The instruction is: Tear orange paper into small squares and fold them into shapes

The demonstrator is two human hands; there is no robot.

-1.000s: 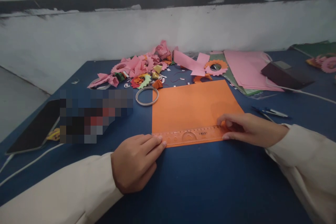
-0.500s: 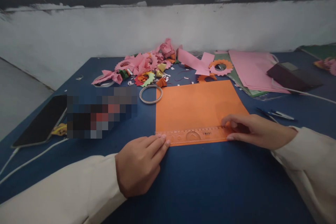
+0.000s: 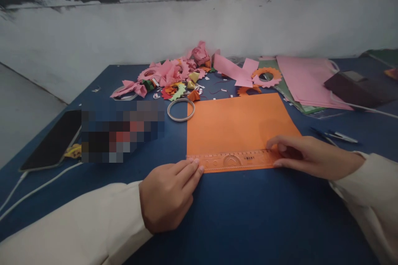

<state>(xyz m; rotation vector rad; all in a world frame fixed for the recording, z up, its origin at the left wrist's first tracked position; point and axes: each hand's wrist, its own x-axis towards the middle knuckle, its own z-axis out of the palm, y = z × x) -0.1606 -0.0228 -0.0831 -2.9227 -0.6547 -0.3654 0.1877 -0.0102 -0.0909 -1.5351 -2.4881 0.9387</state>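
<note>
An orange paper sheet (image 3: 239,122) lies flat on the blue table (image 3: 248,223). A clear ruler (image 3: 233,160) rests along the sheet's near edge. My left hand (image 3: 169,194) lies on the table with its fingertips pressed on the ruler's left end, fingers stretched out. My right hand (image 3: 306,155) rests on the ruler's right end and the paper's corner, fingers curled and pressed down; nothing shows between them.
A tape ring (image 3: 180,109) sits by the sheet's far left corner. Pink and coloured paper scraps (image 3: 174,76) pile at the back. Pink sheets (image 3: 306,80), a dark box (image 3: 357,87), a pen (image 3: 336,135) lie right. A phone (image 3: 54,140) with a cable lies left.
Both hands stay on the ruler's ends. The view has shifted slightly, so everything sits a little further right and lower in the picture.
</note>
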